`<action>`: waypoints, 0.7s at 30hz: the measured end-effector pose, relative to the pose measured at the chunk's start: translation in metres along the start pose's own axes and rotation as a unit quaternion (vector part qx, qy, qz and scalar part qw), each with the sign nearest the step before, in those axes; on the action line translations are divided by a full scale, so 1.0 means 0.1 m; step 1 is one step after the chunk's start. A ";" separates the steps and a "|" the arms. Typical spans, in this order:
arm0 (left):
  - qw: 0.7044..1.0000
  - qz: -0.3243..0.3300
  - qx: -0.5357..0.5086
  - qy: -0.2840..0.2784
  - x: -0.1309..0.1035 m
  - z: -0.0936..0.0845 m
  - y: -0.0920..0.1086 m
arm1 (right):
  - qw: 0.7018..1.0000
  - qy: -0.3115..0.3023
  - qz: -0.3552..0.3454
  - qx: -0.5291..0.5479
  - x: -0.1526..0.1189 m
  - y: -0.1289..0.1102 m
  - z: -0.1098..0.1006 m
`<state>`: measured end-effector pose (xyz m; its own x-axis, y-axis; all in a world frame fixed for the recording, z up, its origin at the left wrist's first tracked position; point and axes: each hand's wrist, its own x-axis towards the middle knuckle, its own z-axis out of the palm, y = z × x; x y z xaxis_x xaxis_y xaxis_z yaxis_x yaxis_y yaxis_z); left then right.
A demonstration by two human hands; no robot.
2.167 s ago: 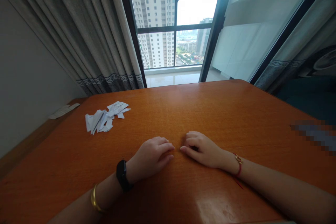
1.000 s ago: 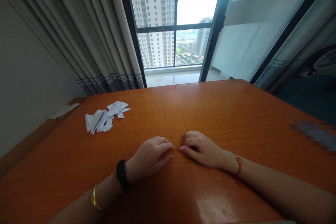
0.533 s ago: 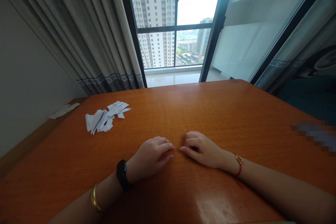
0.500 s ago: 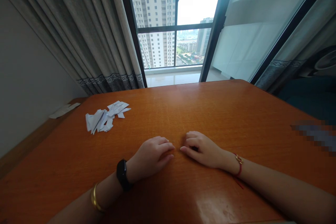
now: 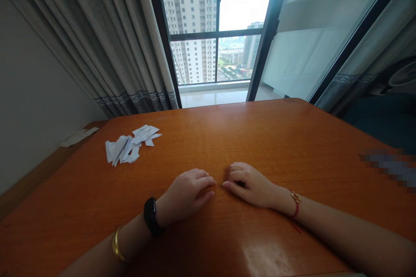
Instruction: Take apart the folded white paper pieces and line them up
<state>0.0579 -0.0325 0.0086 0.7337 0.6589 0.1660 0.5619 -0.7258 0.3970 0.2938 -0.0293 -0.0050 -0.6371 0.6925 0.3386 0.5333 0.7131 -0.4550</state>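
On the brown wooden table (image 5: 208, 138), my left hand (image 5: 186, 192) rests palm down, its fingers loosely stretched and the thumb apart from them. It holds nothing that I can see. Just across a small gap lies my right hand (image 5: 250, 184), its fingers loosely bent and the thumb set off from them, with no object visible in it. The fingertips of the two hands point at each other without touching. Beyond my left hand, toward the far left, is a loose pile of white paper pieces (image 5: 121, 149), some folded and overlapping. Neither hand touches it.
A pale flat strip (image 5: 79, 136) lies on a ledge along the left wall. A blurred-out patch (image 5: 390, 166) covers something at the right table edge. Grey curtains (image 5: 130, 52) and a glass door stand behind the table, with part of a fan (image 5: 403, 73) at the right.
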 end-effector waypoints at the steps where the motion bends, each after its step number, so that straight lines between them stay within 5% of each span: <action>1: 1.000 0.000 0.000 0.001 0.00 0.00 0.00 | 1.000 0.001 -0.001 -0.001 0.00 0.00 0.00; 21: 1.000 0.000 0.005 -0.001 -0.01 0.01 0.00 | 1.000 -0.004 0.000 0.000 0.01 -0.01 0.00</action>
<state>0.0573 -0.0333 0.0079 0.7347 0.6583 0.1639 0.5654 -0.7277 0.3882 0.2928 -0.0293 -0.0045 -0.6417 0.6914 0.3321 0.5328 0.7132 -0.4555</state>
